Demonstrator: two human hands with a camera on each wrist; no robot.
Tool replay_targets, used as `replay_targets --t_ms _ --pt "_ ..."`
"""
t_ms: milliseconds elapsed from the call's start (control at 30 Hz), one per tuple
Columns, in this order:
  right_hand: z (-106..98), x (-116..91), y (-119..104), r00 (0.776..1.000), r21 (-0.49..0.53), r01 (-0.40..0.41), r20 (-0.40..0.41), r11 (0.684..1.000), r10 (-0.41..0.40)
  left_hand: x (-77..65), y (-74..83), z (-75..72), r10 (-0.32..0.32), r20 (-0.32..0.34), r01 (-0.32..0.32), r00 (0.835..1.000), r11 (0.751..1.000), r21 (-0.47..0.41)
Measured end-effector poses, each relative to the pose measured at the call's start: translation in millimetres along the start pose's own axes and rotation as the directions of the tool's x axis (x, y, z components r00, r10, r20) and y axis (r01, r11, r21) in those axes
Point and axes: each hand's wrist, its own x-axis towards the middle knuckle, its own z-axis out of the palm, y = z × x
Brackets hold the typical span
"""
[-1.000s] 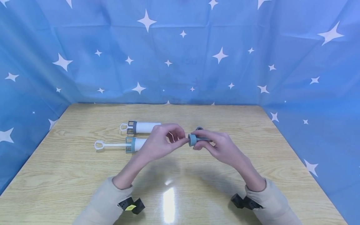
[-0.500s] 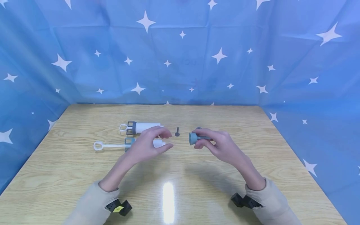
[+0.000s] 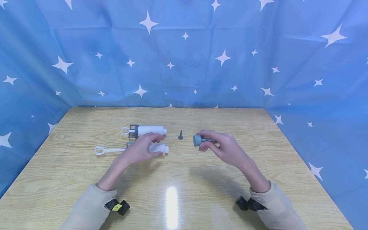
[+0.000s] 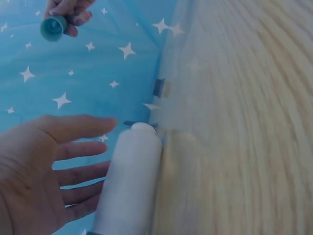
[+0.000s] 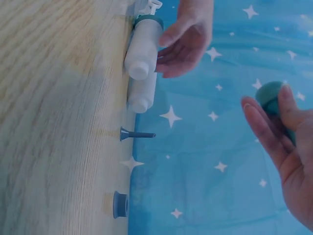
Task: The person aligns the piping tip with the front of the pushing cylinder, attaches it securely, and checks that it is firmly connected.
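Left grip [image 3: 142,148]: spread beside nearer white tube [image 3: 157,147].
Right grip [image 3: 222,146]: pinching teal funnel [image 3: 197,141], right of tube.
Tube: grasp seemingly in preparation, calling for curling round it.

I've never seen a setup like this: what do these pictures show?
No machine, just a person's bare left hand and right hand. The widest picture comes from a camera on the head; the two tilted ones from left and right wrist cameras. On the wooden table lie a teal-collared plunger tube and a grey-collared plunger tube, both white. A dark grey stemmed piece stands on its flared end, with a dark flanged piece nearby. The right hand holds a teal stemmed cup; the left hand is at the teal-collared tube, but whether they touch is unclear.
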Motion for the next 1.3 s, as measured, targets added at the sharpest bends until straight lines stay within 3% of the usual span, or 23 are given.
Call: replay_targets --t_ms 333,667,900,1100,1300 --pt "1 0 4 1.000 0.002 -0.012 0.003 1.000 0.012 0.4 -14.4 -0.2 -0.069 0.026 0.067 0.997 0.994 0.082" --pt "2 0 6 1.000 -0.005 -0.022 0.004 1.000 0.022 -2.2 -20.0 -2.7 -0.072 0.037 0.064 0.997 0.980 0.188" --pt "3 -1 7 1.000 0.004 -0.024 0.008 1.000 0.024 -1.7 -23.4 -3.2 -0.083 0.047 0.074 0.995 0.983 0.169" --pt "2 -1 7 1.000 -0.007 -0.029 0.007 1.000 0.029 -1.8 -21.2 -4.2 -0.031 0.015 0.028 0.999 0.985 0.169" --pt "1 -1 7 0.999 -0.021 -0.038 0.005 0.999 0.039 -3.6 -8.2 -9.5 0.002 -0.050 0.008 0.999 0.980 0.196"
